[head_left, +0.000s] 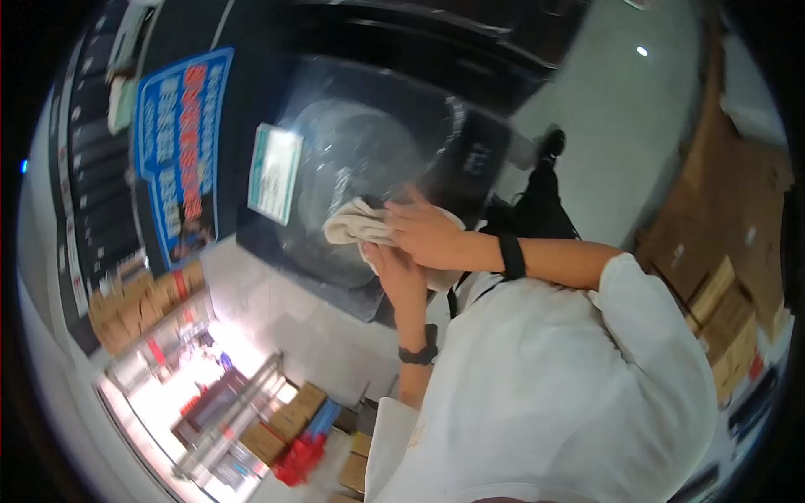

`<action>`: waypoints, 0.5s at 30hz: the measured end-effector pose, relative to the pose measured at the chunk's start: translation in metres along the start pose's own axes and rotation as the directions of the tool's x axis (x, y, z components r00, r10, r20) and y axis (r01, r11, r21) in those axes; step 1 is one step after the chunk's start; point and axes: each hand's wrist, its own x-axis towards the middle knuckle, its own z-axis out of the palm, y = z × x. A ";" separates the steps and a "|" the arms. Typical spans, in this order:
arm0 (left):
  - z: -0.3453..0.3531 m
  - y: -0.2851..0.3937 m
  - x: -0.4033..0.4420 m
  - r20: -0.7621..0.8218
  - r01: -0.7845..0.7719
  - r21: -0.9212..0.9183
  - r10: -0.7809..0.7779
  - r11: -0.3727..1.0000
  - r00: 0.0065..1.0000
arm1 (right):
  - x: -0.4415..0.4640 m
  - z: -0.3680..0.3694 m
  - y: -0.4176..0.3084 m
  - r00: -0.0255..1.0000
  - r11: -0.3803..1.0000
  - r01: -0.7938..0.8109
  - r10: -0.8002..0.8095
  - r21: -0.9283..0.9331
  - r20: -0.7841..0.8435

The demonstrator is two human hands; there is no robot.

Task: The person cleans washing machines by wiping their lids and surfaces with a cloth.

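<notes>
A beige cloth (359, 225) is bunched over the dark glossy panel of an appliance (335, 277). The panel shows a large round outline, looks covered in clear film, and carries a white and teal label (275, 174). My right hand (426, 232) grips the cloth from above, fingers bent into its folds. Just below it, my left hand (397, 272) holds the cloth's lower edge, its thumb against the fabric. The two hands are close together, and part of the cloth is hidden beneath them. A dark band circles each wrist.
A blue poster (180, 155) is on a dark surface at left. Cardboard boxes (142, 310) are stacked below it, with more boxes (289, 419) near a red bag (299, 457). Large cardboard (713, 193) stands at right. A dark shoe (553, 144) rests on the pale floor.
</notes>
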 end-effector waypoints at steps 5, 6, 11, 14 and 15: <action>0.072 0.075 0.057 0.066 -0.496 0.109 0.491 0.862 0.868 | -0.011 -0.119 0.048 0.931 0.997 -0.064 0.075 0.044 -0.357; 0.070 0.100 0.075 -0.004 -0.501 0.103 0.504 0.859 0.864 | -0.005 -0.147 0.055 0.886 0.995 -0.061 0.092 0.083 -0.455; 0.102 0.248 0.134 -0.323 -0.497 -0.024 0.464 0.867 0.825 | -0.030 -0.312 0.127 0.582 0.987 -0.157 0.114 0.026 -0.805; 0.136 0.311 0.174 -0.189 -0.562 0.051 0.560 0.826 0.806 | -0.042 -0.358 0.200 0.516 0.962 -0.271 0.106 -0.044 -0.850; 0.152 0.324 0.188 -0.124 -0.583 0.081 0.588 0.809 0.799 | -0.047 -0.362 0.228 0.608 0.938 -0.331 0.128 -0.104 -0.783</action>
